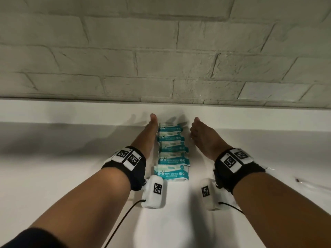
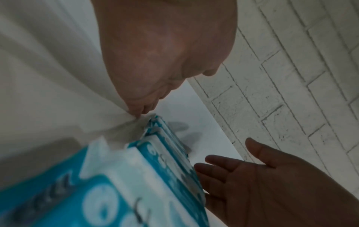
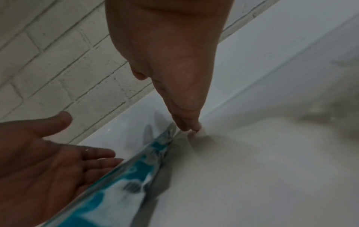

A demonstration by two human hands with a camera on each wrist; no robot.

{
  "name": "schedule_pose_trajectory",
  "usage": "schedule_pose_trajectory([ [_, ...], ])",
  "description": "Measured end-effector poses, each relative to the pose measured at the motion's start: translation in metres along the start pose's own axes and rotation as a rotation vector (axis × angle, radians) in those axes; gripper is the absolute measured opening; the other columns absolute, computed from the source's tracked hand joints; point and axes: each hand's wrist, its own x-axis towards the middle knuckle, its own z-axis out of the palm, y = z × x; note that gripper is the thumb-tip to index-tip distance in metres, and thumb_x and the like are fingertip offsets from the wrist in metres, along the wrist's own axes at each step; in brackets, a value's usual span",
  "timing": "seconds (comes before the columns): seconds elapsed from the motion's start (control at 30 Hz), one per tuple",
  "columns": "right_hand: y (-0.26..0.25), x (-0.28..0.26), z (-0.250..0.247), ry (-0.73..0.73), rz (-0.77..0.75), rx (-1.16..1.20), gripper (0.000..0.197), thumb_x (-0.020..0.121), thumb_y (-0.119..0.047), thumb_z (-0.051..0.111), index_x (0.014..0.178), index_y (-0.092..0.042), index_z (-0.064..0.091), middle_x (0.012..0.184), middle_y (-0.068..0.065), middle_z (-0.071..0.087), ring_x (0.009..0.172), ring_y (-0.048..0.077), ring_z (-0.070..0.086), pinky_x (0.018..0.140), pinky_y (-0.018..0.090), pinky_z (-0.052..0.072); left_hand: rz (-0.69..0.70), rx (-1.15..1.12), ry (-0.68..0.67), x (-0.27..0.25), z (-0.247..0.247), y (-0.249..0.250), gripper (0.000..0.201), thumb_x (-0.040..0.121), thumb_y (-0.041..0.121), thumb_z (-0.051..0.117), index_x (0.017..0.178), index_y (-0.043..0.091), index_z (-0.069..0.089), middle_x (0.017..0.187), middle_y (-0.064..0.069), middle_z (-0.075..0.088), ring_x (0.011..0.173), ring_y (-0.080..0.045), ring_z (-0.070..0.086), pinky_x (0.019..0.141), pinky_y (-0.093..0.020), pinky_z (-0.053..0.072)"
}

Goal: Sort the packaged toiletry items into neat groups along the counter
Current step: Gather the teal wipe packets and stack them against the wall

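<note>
Lying flat and bare at far left, white counter (image 1: 53,158), meeting a grey brick-pattern wall (image 1: 161,59) behind a low white upstand. Standing on edge beside the row, left hand (image 1: 146,135), fingers straight and together, palm facing right, fingertips (image 2: 144,109) touching the counter at the far packet's corner, gripping nothing. Sitting on the left wrist, black strap with printed markers (image 1: 125,158). Running away from the viewer toward the wall, overlapping row of teal-and-white mini wipes packets (image 1: 172,153), nearest packet reading "MINI WIPES". Hovering just right of the row, right hand (image 1: 206,138), also edge-on, fingers extended and lightly relaxed, palm facing left, little-finger tip (image 3: 196,129) touching the counter; holding nothing, narrowly apart from the packets. Lying at far right, a small clear wrapper scrap (image 1: 304,181), detail unclear.
</note>
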Motion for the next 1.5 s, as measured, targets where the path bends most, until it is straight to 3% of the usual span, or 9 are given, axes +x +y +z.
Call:
schedule_pose_trajectory([
  [0.07, 0.006, -0.001, 0.007, -0.027, -0.009, -0.008, 0.063, 0.099, -0.050, 0.035, 0.138, -0.002, 0.043, 0.138, 0.023, 0.046, 0.129, 0.034, 0.043, 0.115, 0.040, 0.029, -0.013, -0.119, -0.050, 0.001, 0.004, -0.001, 0.081, 0.087, 0.075, 0.022, 0.102, 0.007, 0.062, 0.107, -0.012, 0.071, 0.108, -0.026, 0.064, 0.100, -0.033, 0.039],
  [0.2, 0.002, -0.016, 0.026, -0.106, 0.056, -0.016, 0.042, 0.099, -0.051, 0.032, 0.095, -0.020, 0.061, 0.101, 0.005, 0.067, 0.088, 0.013, 0.063, 0.076, 0.024, 0.049, -0.063, -0.206, -0.147, 0.002, 0.010, -0.004, 0.090, 0.079, 0.083, 0.023, 0.118, 0.014, 0.065, 0.115, -0.019, 0.069, 0.108, -0.033, 0.066, 0.103, -0.049, 0.044],
  [0.43, 0.002, -0.041, 0.006, -0.019, -0.009, -0.113, 0.058, 0.102, -0.045, 0.025, 0.146, -0.008, 0.034, 0.149, 0.011, 0.040, 0.137, 0.026, 0.038, 0.088, 0.025, 0.034, -0.081, -0.212, -0.067, -0.015, 0.005, -0.005, 0.069, 0.091, 0.070, 0.015, 0.087, 0.023, 0.065, 0.076, 0.004, 0.076, 0.088, -0.014, 0.069, 0.084, -0.031, 0.046],
  [0.63, 0.028, -0.045, 0.014, -0.071, 0.027, -0.089, 0.048, 0.100, -0.054, 0.023, 0.109, -0.023, 0.058, 0.108, -0.007, 0.061, 0.094, 0.009, 0.058, 0.094, 0.026, 0.036, -0.060, -0.263, -0.199, -0.033, 0.008, -0.022, 0.086, 0.086, 0.076, 0.010, 0.129, 0.019, 0.055, 0.122, -0.012, 0.067, 0.112, -0.027, 0.065, 0.101, -0.044, 0.045],
  [0.83, 0.026, -0.047, 0.023, -0.085, 0.051, -0.045, 0.050, 0.099, -0.055, 0.022, 0.087, -0.026, 0.060, 0.087, -0.008, 0.064, 0.084, 0.005, 0.061, 0.081, 0.023, 0.042, -0.077, -0.218, -0.186, -0.033, 0.011, -0.018, 0.087, 0.081, 0.081, 0.012, 0.123, 0.023, 0.061, 0.117, -0.010, 0.070, 0.109, -0.027, 0.067, 0.104, -0.048, 0.044],
  [1.03, 0.026, -0.052, 0.023, -0.066, 0.045, -0.092, 0.051, 0.098, -0.057, 0.025, 0.091, -0.023, 0.062, 0.107, 0.001, 0.067, 0.100, 0.015, 0.064, 0.099, 0.032, 0.043, -0.072, -0.173, -0.148, -0.038, 0.009, -0.019, 0.085, 0.077, 0.084, 0.015, 0.113, 0.026, 0.066, 0.115, -0.010, 0.071, 0.106, -0.027, 0.068, 0.104, -0.049, 0.043],
  [1.17, 0.027, -0.070, 0.014, -0.070, 0.005, -0.030, 0.040, 0.100, -0.050, 0.029, 0.102, -0.023, 0.059, 0.129, 0.003, 0.056, 0.126, 0.019, 0.049, 0.116, 0.036, 0.027, -0.035, -0.203, -0.154, -0.058, 0.007, -0.023, 0.068, 0.092, 0.068, 0.007, 0.091, 0.028, 0.062, 0.098, 0.010, 0.073, 0.078, -0.003, 0.072, 0.078, -0.027, 0.051],
  [1.3, 0.042, -0.086, 0.005, -0.200, -0.025, 0.013, 0.029, 0.089, -0.047, 0.055, 0.109, -0.028, 0.062, 0.118, -0.011, 0.062, 0.125, 0.008, 0.045, 0.119, 0.034, 0.021, 0.014, -0.227, -0.170, -0.074, 0.007, -0.041, 0.075, 0.094, 0.066, 0.006, 0.121, 0.021, 0.061, 0.108, 0.007, 0.073, 0.103, -0.010, 0.069, 0.089, -0.027, 0.051],
  [1.5, 0.045, -0.101, 0.013, -0.169, -0.096, -0.959, 0.077, 0.083, -0.013, 0.068, 0.147, -0.018, 0.024, 0.133, -0.003, 0.048, 0.084, 0.002, 0.054, 0.059, 0.003, 0.044, 0.024, -0.247, -0.122, -0.083, 0.013, -0.044, 0.078, 0.091, 0.072, 0.014, 0.130, 0.020, 0.057, 0.136, -0.007, 0.058, 0.127, -0.024, 0.054, 0.113, -0.036, 0.029],
])
